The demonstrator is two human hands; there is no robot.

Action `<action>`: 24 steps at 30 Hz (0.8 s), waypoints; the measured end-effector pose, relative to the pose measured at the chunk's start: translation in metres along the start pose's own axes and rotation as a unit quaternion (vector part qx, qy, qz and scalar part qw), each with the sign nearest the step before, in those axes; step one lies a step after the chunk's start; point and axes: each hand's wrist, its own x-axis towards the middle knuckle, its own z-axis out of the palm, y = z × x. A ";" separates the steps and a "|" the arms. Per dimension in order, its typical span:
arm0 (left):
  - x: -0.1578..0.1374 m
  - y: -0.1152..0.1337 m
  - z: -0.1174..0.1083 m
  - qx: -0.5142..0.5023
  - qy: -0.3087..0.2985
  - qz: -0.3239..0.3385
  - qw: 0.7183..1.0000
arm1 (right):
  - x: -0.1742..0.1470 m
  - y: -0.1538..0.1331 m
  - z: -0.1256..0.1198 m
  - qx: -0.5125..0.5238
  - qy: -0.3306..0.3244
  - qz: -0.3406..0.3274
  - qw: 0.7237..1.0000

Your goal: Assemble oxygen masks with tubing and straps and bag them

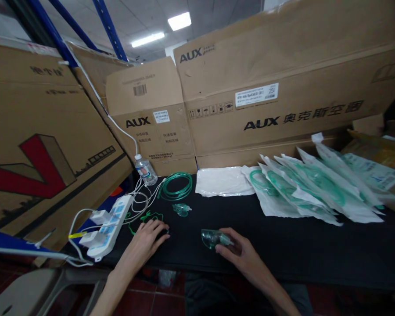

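My right hand [238, 250] holds a clear green oxygen mask [210, 238] above the near part of the black tabletop, its fingers round the narrow connector end. My left hand [149, 237] rests low over the table, thumb and fingertips close together around a tiny pale piece [167, 231] too small to name. Green elastic cord [151, 215] lies just behind the left hand, partly hidden by it. Farther back is a second small clear green piece with a pale connector [181, 210]. Behind that sits a coil of green tubing [176, 186].
At the left are a white power strip [110, 228] with plugs, tangled white cables and a plastic bottle [145, 170]. A flat white packet [224, 181] lies at the back. Several tubing pouches [303, 186] lean in a row at right. Cardboard walls [217, 131] enclose the table [283, 250].
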 end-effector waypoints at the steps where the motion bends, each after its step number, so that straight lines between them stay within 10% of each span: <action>1: 0.001 -0.001 0.000 0.002 0.000 0.006 1.000 | 0.000 0.000 0.000 0.002 -0.003 0.005 1.000; 16: 0.017 -0.008 -0.007 -0.018 -0.007 0.080 0.997 | 0.003 -0.014 -0.005 0.051 -0.043 0.066 0.996; 20: 0.014 0.020 -0.010 -0.159 0.063 -0.023 0.985 | 0.004 -0.017 -0.006 0.072 -0.040 0.076 0.994; 24: 0.020 0.075 -0.007 -0.386 0.103 -0.191 0.897 | 0.004 -0.019 -0.008 0.097 -0.042 0.093 0.990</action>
